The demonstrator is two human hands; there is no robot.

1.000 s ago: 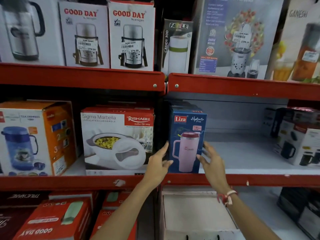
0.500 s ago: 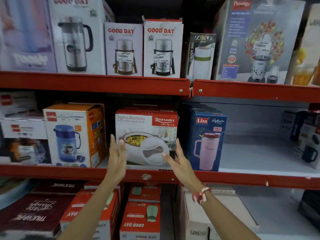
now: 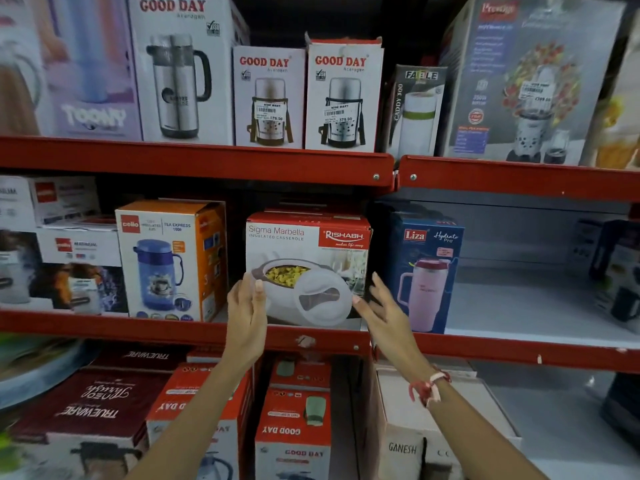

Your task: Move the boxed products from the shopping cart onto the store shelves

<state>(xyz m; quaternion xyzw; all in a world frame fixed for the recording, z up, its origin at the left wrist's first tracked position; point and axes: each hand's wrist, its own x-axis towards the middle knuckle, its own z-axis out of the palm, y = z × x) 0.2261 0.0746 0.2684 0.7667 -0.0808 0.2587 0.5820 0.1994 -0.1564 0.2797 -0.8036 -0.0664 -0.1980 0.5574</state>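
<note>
- A blurred lavender box (image 3: 93, 81) marked TOONY stands far left in the top row.
- A tall white flask box (image 3: 183, 71) stands just beside it.
- Two small white flask boxes (image 3: 269, 98) (image 3: 343, 98) stand side by side, each with a price sticker.
- A dark, narrow canister box (image 3: 414, 112) comes next, then a large blender box (image 3: 519, 81).
- An orange jug box (image 3: 166, 261) stands upright in the middle row, with white boxes (image 3: 69, 251) stacked to its left.
- Blurred mug boxes (image 3: 616, 271) stand far right.
- In the bottom row are a maroon box (image 3: 93, 400), red boxes (image 3: 294, 427) with upside-down lettering and a white box (image 3: 401, 445) marked GANESH.
</note>
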